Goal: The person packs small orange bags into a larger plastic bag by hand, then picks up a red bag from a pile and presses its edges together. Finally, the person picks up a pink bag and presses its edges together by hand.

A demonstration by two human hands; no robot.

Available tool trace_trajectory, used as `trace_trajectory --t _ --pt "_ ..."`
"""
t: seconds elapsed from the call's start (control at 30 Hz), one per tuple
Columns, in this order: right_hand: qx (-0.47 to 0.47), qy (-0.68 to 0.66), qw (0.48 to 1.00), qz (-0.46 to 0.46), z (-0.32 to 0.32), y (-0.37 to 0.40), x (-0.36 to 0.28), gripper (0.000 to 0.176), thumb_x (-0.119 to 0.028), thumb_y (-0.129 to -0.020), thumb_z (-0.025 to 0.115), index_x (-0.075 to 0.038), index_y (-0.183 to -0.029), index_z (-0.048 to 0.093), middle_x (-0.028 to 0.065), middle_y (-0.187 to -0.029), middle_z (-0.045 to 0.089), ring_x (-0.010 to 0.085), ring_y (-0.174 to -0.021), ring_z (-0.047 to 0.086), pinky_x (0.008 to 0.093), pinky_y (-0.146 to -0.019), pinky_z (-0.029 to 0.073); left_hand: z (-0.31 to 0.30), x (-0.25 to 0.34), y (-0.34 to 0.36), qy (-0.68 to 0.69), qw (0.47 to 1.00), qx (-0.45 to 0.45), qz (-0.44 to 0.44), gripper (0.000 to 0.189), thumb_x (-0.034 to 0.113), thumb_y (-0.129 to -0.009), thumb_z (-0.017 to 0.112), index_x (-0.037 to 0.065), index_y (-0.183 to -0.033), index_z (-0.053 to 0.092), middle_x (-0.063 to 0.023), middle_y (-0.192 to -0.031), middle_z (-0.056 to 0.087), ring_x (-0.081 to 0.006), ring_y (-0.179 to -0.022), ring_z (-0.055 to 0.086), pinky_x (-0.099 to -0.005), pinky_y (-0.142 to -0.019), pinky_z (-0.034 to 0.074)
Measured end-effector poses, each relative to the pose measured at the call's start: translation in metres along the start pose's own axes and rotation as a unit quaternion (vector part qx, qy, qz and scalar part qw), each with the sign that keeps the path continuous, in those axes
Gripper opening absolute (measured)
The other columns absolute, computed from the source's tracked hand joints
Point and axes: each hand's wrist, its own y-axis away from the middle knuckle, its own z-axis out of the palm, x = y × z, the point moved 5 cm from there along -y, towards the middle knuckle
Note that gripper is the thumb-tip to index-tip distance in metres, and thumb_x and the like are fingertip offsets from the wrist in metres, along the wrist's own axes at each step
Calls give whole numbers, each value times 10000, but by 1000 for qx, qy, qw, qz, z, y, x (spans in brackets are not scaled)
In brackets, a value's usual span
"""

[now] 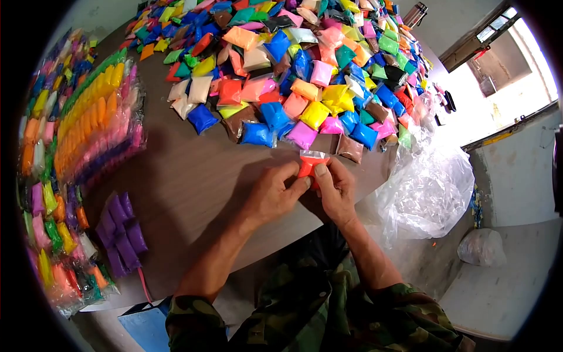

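Both of my hands hold one small red packet (307, 166) with a clear, whitish top strip, above the table's near part. My left hand (274, 193) pinches its left side between thumb and fingers. On its right side, the thumb of my right hand (335, 186) presses against the front, with the fingers behind. Just beyond my hands lies a large heap of small coloured packets (305, 88). A pink packet (302, 135) and a brown packet (349, 148) are at the heap's near edge.
Bagged rows of coloured packets (97, 117) line the left side of the table (176, 193). Several purple packets (122, 234) lie at the near left. A large clear plastic bag (431, 193) hangs at the right edge. A blue box (143, 328) stands below the table.
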Motion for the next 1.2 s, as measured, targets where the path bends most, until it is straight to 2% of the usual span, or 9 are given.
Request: trace_trajectory --t 0.07,0.23,0.57,0.63,0.67,0.77,0.83,1.13,1.2 --pt "-26 0 999 23 3 -1 1 273 -264 -1125 640 -9 -1202 700 -25 -992 664 45 -862 583 219 -716 471 -2 1 1 7 1000 15 -20 265 236 -1019 722 -24 -1059 699 -196 -865 723 -219 -766 676 -413 -725 541" --pt "-29 -37 998 37 -9 0 11 290 -279 -1121 649 -6 -1199 710 -32 -957 663 47 -830 584 227 -711 476 -2 7 -2 10 999 -27 43 248 243 -1045 730 3 -1106 730 -63 -834 700 -105 -776 617 -327 -674 514" --pt "-39 14 999 8 1 1 0 251 -222 -1114 657 3 -1205 719 -41 -926 654 36 -800 574 224 -708 462 -7 -1 -2 -23 999 33 26 270 258 -1101 653 25 -1216 729 -51 -848 663 -111 -769 580 -321 -700 491" --pt "-39 14 999 10 1 1 0 236 -207 -1112 655 2 -1201 718 -41 -932 650 35 -814 566 225 -712 458 -7 -3 -3 -41 997 60 33 248 241 -1059 675 -7 -1052 690 -218 -896 695 -348 -792 678 -433 -715 528" --pt "-38 15 999 11 0 1 0 222 -192 -1111 652 2 -1197 717 -41 -938 647 34 -828 559 226 -717 455 -5 -3 -2 -41 997 60 33 248 241 -1059 675 -7 -1052 690 -218 -896 695 -348 -792 678 -433 -715 528" --pt "-24 -27 999 36 -4 2 6 187 -179 -1106 658 -3 -1135 711 -45 -916 617 39 -840 531 236 -713 438 -5 5 -1 -32 997 62 27 266 261 -1050 692 -5 -1044 688 -202 -885 702 -312 -775 678 -425 -715 530" --pt "-30 0 1000 4 -8 1 14 177 -174 -1103 661 -4 -1101 705 -45 -898 598 44 -835 520 241 -709 431 -5 8 -1 -14 998 47 30 227 237 -1080 686 12 -1085 714 -46 -815 655 -90 -737 560 -310 -661 473" --pt "-48 33 998 1 -2 1 4 173 -163 -1102 662 1 -1057 694 -35 -901 587 48 -851 516 243 -730 428 -10 2 -1 7 998 59 0 241 266 -1032 703 26 -1017 679 -127 -796 647 -172 -719 612 -373 -668 501" --pt "-40 11 999 28 -2 1 7 177 -164 -1106 656 4 -1071 700 -32 -914 606 47 -862 529 240 -743 438 -9 -2 -1 -5 999 54 5 235 256 -1040 718 22 -1026 696 -69 -790 644 -115 -726 583 -330 -651 483"
